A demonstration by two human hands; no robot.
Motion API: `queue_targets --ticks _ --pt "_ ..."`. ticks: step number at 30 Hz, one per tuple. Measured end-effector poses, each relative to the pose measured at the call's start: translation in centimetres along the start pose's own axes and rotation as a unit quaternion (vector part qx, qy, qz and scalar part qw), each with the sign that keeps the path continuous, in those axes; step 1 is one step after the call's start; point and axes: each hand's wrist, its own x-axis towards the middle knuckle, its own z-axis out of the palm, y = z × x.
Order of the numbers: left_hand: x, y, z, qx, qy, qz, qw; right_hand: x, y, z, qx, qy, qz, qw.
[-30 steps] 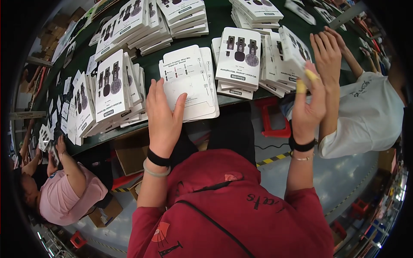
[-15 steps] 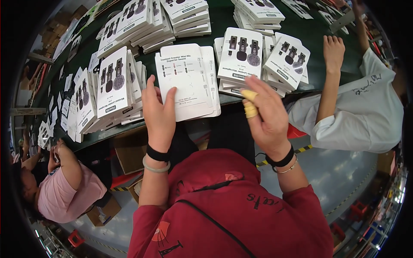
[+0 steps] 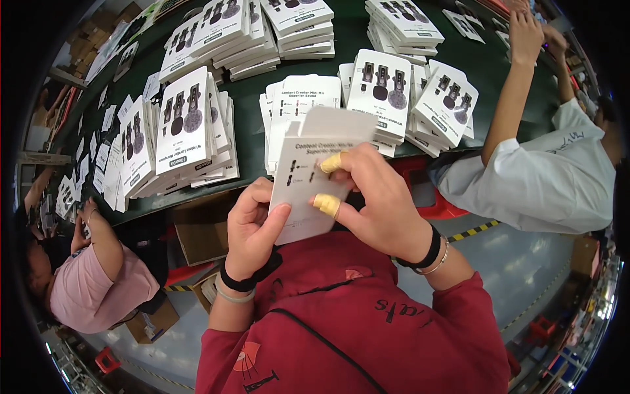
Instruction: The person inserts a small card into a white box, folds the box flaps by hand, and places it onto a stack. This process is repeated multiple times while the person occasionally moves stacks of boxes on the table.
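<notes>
A flat white microphone box (image 3: 298,203) is held up off the table in front of me, tilted, with its printed back facing up and a pale flap at its top end. My left hand (image 3: 252,226) is closed on its left edge, thumb on the face. Across its right side reaches my right hand (image 3: 384,203), yellow tape round thumb and forefinger. Those two fingertips are apart over the printed face, and the other fingers are partly hidden. Just beyond lies a stack of similar boxes (image 3: 303,88), back side up.
Stacks of white boxes stand left (image 3: 180,125), right (image 3: 377,92) and farther back (image 3: 302,20) on the dark green table (image 3: 252,85). A person in a white shirt (image 3: 518,187) works at the right, another in pink (image 3: 108,282) at the left. An open carton (image 3: 210,230) sits below the table edge.
My left hand has lifted a box off the middle stack and drawn it toward me. My right hand has moved left and down onto its face. The person at right has raised an arm.
</notes>
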Motion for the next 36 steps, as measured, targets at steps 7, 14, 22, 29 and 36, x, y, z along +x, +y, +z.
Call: queue_targets --ticks 7,14,22,29,36 --pt "-1.5 -0.9 -1.1 -0.003 -0.054 -0.021 0.998 0.8 -1.0 -0.9 -0.088 0.06 0.047 0.993" --pt "-3.6 -1.9 -1.9 -0.277 -0.165 -0.25 0.913 0.7 -0.2 -1.9 0.016 -0.07 0.055 0.996" --pt "-3.0 -0.5 -1.5 -0.315 -0.303 -0.328 0.837 0.2 -2.1 -2.0 -0.007 -0.098 0.0 0.995" --pt "-4.0 -0.4 -0.8 -0.404 -0.257 -0.318 0.818 -0.9 -1.6 -2.4 -0.019 -0.208 0.097 0.973" --pt "-6.2 -0.7 -2.0 -0.312 -0.217 -0.309 0.872 -2.6 -1.4 -0.6 0.187 -0.137 0.138 0.963"
